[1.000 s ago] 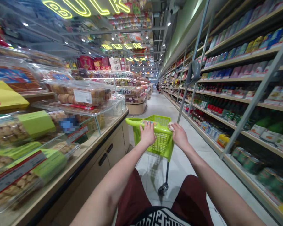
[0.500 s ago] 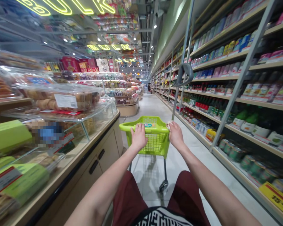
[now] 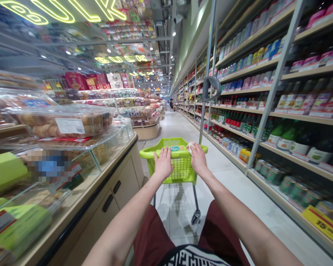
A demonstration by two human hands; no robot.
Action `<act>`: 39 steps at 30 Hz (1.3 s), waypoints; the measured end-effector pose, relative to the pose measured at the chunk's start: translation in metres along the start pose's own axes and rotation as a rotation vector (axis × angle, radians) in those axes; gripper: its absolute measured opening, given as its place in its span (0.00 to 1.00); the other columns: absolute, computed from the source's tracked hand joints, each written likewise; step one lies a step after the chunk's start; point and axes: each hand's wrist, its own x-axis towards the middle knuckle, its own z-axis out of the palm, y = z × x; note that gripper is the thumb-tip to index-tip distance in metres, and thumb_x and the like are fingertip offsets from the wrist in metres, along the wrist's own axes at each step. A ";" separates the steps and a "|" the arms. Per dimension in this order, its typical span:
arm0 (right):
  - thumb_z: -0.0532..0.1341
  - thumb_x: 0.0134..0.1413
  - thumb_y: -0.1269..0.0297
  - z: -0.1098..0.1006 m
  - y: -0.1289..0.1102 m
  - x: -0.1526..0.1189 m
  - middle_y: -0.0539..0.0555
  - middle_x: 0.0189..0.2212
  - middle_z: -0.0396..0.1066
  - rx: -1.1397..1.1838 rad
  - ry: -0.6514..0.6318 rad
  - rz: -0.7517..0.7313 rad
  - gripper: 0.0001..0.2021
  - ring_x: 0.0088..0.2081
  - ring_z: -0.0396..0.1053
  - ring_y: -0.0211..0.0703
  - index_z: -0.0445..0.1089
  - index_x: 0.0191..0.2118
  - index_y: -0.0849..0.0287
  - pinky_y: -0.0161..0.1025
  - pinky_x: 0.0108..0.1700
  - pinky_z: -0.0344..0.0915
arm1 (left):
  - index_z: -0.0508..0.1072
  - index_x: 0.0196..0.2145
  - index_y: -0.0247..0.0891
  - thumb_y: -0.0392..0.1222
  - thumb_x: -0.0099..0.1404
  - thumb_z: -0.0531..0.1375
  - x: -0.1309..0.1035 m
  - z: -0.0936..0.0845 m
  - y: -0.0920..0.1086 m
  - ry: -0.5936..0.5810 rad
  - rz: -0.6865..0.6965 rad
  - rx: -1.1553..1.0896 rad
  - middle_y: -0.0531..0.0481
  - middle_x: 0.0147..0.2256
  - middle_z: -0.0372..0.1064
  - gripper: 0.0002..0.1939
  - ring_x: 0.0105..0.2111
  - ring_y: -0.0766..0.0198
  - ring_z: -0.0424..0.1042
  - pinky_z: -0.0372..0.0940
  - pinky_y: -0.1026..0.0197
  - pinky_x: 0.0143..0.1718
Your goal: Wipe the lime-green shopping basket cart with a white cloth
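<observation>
A lime-green shopping cart [image 3: 180,173] with a plastic basket stands in front of me, on thin grey legs with a caster. My left hand [image 3: 164,164] rests over the middle-left of its handle [image 3: 147,154], fingers draped over the bar. On the right part of that bar, my right hand [image 3: 199,160] presses a crumpled white tissue [image 3: 190,147] against the handle, fingers closed round it. A small colourful label [image 3: 177,148] shows on the bar between my hands. The basket's inside is largely hidden.
On my left runs a wooden counter [image 3: 127,173] with clear boxes of baked goods [image 3: 69,123]. Tall shelves [image 3: 259,138] of cans and bottles line the right. A grey pole with a loop handle [image 3: 212,88] stands before them. A person [image 3: 171,104] is far down the aisle.
My right hand has slid left along the handle with the tissue, from near its right end towards the label. My left hand stays in place on the bar. The view has turned slightly.
</observation>
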 end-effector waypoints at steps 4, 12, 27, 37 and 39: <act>0.47 0.50 0.77 0.008 -0.020 0.000 0.61 0.56 0.54 0.016 -0.077 -0.105 0.22 0.58 0.47 0.49 0.61 0.51 0.64 0.49 0.55 0.52 | 0.43 0.60 0.38 0.44 0.55 0.54 -0.002 0.003 -0.003 0.025 0.006 0.018 0.45 0.62 0.39 0.38 0.61 0.54 0.36 0.38 0.40 0.58; 0.48 0.48 0.79 -0.008 0.002 0.007 0.62 0.55 0.56 -0.049 -0.065 0.076 0.23 0.57 0.49 0.51 0.61 0.51 0.64 0.51 0.55 0.50 | 0.43 0.60 0.32 0.40 0.54 0.54 -0.016 0.012 -0.019 0.098 -0.075 0.034 0.41 0.62 0.38 0.38 0.61 0.53 0.35 0.39 0.39 0.57; 0.49 0.46 0.78 0.001 -0.036 0.023 0.61 0.56 0.55 0.025 -0.173 0.072 0.25 0.58 0.48 0.51 0.60 0.52 0.64 0.50 0.56 0.50 | 0.50 0.58 0.33 0.39 0.54 0.53 -0.021 0.002 -0.041 0.079 -0.077 0.006 0.41 0.60 0.44 0.34 0.61 0.52 0.40 0.37 0.37 0.57; 0.55 0.40 0.71 0.000 -0.065 0.023 0.62 0.60 0.45 0.225 -0.381 -0.040 0.40 0.60 0.43 0.54 0.38 0.62 0.65 0.60 0.57 0.43 | 0.39 0.61 0.35 0.37 0.51 0.53 0.006 -0.036 -0.010 -0.039 0.268 -0.190 0.45 0.62 0.36 0.42 0.61 0.57 0.37 0.38 0.41 0.58; 0.55 0.43 0.67 -0.010 -0.053 0.021 0.62 0.59 0.48 0.297 -0.360 -0.039 0.40 0.59 0.47 0.53 0.36 0.62 0.64 0.60 0.57 0.43 | 0.41 0.60 0.36 0.40 0.52 0.53 0.007 -0.036 -0.008 -0.110 0.295 -0.228 0.44 0.62 0.38 0.40 0.61 0.55 0.39 0.37 0.39 0.57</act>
